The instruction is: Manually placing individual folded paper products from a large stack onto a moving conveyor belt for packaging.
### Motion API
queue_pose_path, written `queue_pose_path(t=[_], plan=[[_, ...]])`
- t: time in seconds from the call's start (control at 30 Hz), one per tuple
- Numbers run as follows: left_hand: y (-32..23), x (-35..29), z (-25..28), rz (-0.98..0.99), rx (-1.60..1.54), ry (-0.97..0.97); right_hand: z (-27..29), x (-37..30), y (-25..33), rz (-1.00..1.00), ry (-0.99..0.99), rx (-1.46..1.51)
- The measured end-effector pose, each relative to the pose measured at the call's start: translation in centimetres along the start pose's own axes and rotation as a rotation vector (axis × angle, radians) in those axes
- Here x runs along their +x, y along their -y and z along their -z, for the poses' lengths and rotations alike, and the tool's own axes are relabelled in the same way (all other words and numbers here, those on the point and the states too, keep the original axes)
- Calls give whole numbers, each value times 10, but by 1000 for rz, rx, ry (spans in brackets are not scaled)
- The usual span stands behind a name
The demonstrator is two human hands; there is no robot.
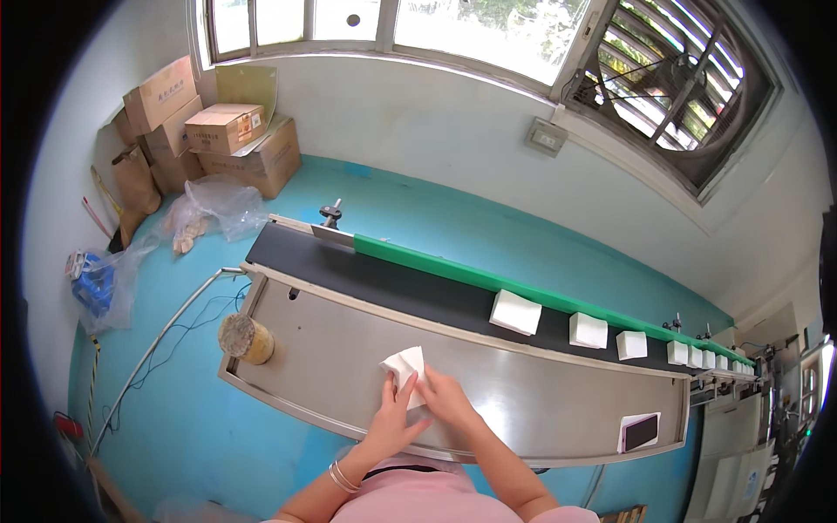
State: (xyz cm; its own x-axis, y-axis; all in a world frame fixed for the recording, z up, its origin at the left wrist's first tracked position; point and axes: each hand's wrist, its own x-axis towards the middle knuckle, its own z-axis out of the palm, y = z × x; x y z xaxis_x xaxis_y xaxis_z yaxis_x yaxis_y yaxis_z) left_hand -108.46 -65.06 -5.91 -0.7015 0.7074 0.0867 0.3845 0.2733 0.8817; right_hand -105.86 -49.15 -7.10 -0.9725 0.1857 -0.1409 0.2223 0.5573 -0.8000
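A small stack of white paper napkins (pixel 406 363) is held between both hands above the steel table (pixel 331 344); its upper corner looks bent or fanned. My left hand (pixel 392 420) presses it from the left and below, the thumb pointing right. From the right, my right hand (pixel 445 399) grips its edge with bent fingers. Beyond the table runs a black conveyor belt (pixel 410 296). On it stand several white napkin stacks in a row, the nearest being a larger stack (pixel 515 313), followed by a second stack (pixel 588 330) and a third stack (pixel 632 345).
A green guide rail (pixel 453 273) borders the belt's far side. On the table, a brownish cylinder (pixel 247 338) stands at the left end and a phone (pixel 641 432) lies on something white at the right. Cardboard boxes (pixel 225 129) and plastic bags (pixel 218 206) lie back left.
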Motion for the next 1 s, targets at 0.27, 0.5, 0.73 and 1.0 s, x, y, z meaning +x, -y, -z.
queue_pose_path(t=[0.27, 0.5, 0.73, 1.0], plan=[[15, 0, 0, 56, 38, 22, 0, 7, -4, -62, 48, 28], [8, -3, 16, 126, 24, 34, 34, 55, -37, -296, -613, 1103], [18, 0, 11, 90, -197, 20, -3, 11, -4, -132, 133, 440], [30, -14, 34, 78, -225, 115, -1, 59, -49, -315, -664, 1157]])
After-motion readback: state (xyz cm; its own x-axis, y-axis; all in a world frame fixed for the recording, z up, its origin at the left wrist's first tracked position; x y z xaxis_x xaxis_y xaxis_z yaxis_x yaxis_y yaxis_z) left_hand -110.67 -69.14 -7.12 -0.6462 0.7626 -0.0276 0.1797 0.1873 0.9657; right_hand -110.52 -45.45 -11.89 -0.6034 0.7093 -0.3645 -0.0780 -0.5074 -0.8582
